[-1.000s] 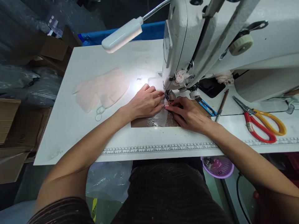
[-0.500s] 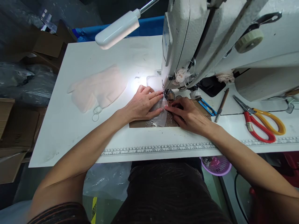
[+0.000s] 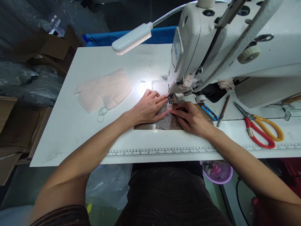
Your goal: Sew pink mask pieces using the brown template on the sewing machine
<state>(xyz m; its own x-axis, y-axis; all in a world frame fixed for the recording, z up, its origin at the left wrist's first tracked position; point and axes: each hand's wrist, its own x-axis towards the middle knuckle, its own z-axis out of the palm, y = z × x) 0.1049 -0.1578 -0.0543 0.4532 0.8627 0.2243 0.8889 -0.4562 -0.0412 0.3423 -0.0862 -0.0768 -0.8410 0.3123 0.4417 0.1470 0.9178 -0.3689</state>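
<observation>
A small piece of sheer whitish fabric (image 3: 165,123) lies over the brown plate (image 3: 143,126) at the needle of a white sewing machine (image 3: 188,47). My left hand (image 3: 150,106) rests flat on this fabric, fingers stretched towards the presser foot (image 3: 170,98). Across from it, my right hand (image 3: 191,117) pinches the fabric's right edge between thumb and forefinger, just in front of the foot. Part of the fabric shows behind my left fingers. The needle tip is too small to make out.
Pale pink fabric (image 3: 105,89) and thin white rings (image 3: 102,114) lie on the left of the table. Right of my right hand are a blue cutter (image 3: 209,112), a brown pen-like tool (image 3: 223,110) and scissors (image 3: 261,125). A lamp (image 3: 132,39) hangs above. A printed ruler (image 3: 162,152) runs along the front edge.
The view has shifted slightly, so the machine and table appear a little lower and the machine head farther right. Both hands keep nearly the same place on the fabric by the presser foot.
</observation>
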